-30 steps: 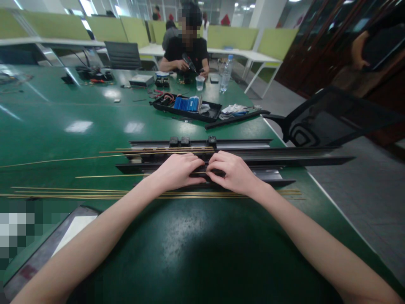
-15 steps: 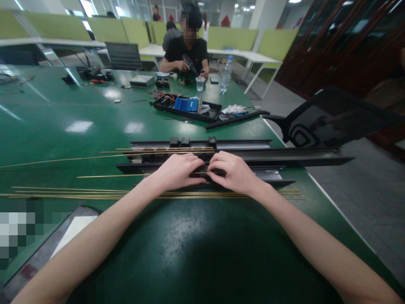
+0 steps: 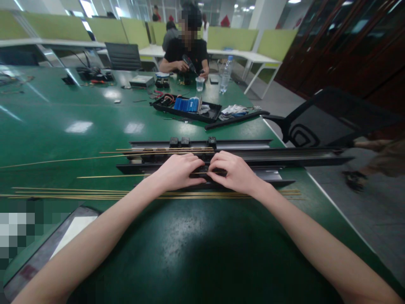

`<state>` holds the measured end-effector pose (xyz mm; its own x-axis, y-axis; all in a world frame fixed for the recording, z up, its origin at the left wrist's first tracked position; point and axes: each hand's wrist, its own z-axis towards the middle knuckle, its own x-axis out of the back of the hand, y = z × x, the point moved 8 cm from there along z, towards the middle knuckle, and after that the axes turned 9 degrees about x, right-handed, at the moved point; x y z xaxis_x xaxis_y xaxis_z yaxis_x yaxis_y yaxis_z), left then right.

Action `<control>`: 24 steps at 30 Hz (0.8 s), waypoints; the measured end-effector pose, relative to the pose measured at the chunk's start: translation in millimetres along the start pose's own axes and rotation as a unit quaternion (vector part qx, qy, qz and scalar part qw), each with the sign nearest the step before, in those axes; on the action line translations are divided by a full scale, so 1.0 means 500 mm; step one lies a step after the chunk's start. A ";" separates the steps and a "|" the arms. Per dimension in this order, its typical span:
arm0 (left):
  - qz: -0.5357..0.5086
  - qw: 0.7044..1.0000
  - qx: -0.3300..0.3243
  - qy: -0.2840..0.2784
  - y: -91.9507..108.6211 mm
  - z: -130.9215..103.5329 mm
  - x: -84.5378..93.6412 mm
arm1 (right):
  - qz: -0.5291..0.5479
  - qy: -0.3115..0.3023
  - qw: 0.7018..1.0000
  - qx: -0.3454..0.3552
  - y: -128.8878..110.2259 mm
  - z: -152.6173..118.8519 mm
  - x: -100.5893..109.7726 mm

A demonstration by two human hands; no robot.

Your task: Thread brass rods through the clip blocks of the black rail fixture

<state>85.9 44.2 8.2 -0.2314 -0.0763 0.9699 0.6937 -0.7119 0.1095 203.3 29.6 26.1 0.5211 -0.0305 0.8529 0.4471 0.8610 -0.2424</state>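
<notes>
Between my hands runs a thin brass-coloured rod (image 3: 110,176), which passes behind my left hand (image 3: 180,171) and ends at my right hand (image 3: 232,171). My right thumb and forefinger are pinched together on the rod's right end. My left fingers curl around the rod, the thumb lower and a gap showing beside it; some fingertips are hidden. Under both hands lie long black channel rails (image 3: 284,160). Small black blocks (image 3: 185,142) sit along the back rail. More thin rods (image 3: 69,193) lie in a bunch nearer to me, and others (image 3: 158,150) rest across the rails.
Farther off are a black tray (image 3: 186,114) with a blue pack, some cloth (image 3: 234,111), a plastic cup (image 3: 199,83) and a water bottle (image 3: 225,75). Across the green table a person (image 3: 186,57) holds a dark tool. A mesh chair (image 3: 329,114) stands right.
My hands and the rod hold nearly still. At the far right, a person's leg and shoe have come into view behind the chair.
</notes>
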 end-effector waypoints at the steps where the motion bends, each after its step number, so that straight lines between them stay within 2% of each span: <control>1: 0.000 1.000 0.000 0.001 0.000 0.000 0.000 | 0.001 -0.001 1.000 -0.002 0.001 -0.001 0.000; 24: 0.006 1.000 0.002 0.004 0.000 0.000 0.000 | 0.053 0.038 0.996 -0.052 0.024 -0.007 0.009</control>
<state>86.0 44.3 8.3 -0.2277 -0.0909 0.9695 0.6992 -0.7082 0.0978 213.5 38.1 25.4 0.6215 0.0169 0.7832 0.4571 0.8041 -0.3801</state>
